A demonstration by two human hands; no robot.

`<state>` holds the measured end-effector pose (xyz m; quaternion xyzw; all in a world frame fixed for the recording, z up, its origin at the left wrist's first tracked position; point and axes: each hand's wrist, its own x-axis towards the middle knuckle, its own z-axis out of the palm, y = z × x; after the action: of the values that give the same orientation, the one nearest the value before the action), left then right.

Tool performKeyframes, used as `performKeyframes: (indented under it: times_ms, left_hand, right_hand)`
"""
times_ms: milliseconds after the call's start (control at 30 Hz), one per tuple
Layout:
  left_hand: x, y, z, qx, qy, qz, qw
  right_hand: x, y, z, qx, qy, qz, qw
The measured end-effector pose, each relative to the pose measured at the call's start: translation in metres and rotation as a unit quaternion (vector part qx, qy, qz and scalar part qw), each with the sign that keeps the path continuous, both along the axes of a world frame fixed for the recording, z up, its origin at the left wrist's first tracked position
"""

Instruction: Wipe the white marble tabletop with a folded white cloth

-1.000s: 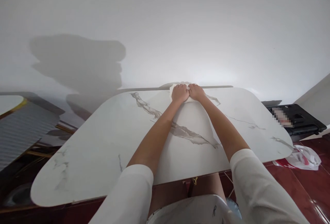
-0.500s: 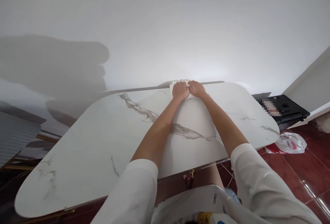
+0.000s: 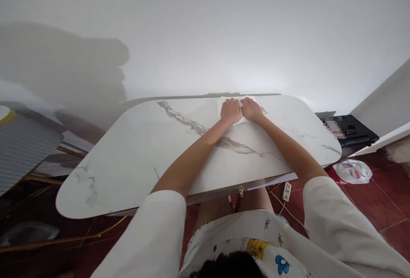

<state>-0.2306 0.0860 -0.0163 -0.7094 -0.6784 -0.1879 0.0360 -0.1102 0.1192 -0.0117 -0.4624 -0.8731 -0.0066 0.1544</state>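
A white cloth (image 3: 221,106) is seen spread on the marbled table (image 3: 134,154), close to its far edge; its material, woven or paper, cannot be told. The cloth is covered in part by the left hand (image 3: 231,110) and the right hand (image 3: 252,109), which are laid side by side on it; the fingers are kept close together, not spread wide; whether any fold is gripped beneath the palms cannot be told, as the undersides are hidden. Both arms are extended over the near edge of the table. The wall (image 3: 205,30) is found directly beyond the table's far edge; a black case (image 3: 355,130) is noted off the table's right end; a plastic bag (image 3: 354,171) is placed on the red floor (image 3: 384,197) just below that end; a power strip (image 3: 286,191) is noted on the floor below the table's near edge.
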Motion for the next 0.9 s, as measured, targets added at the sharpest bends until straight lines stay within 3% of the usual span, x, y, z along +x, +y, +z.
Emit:
performKeyframes:
  times_ms: [333,633,900]
  left_hand:
    - [0.009,-0.071,0.004,-0.014,0.039,-0.048,0.998]
    - [0.015,-0.151,0.002,0.007,0.025,-0.059,0.998]
    - [0.026,-0.2,0.001,-0.021,0.023,-0.011,0.999]
  right_hand:
    - [0.012,-0.081,0.001,0.011,-0.002,-0.037,0.999]
    - [0.021,-0.16,0.003,0.019,0.008,-0.024,1.0]
    - [0.028,-0.206,0.0,0.04,0.027,-0.014,0.999]
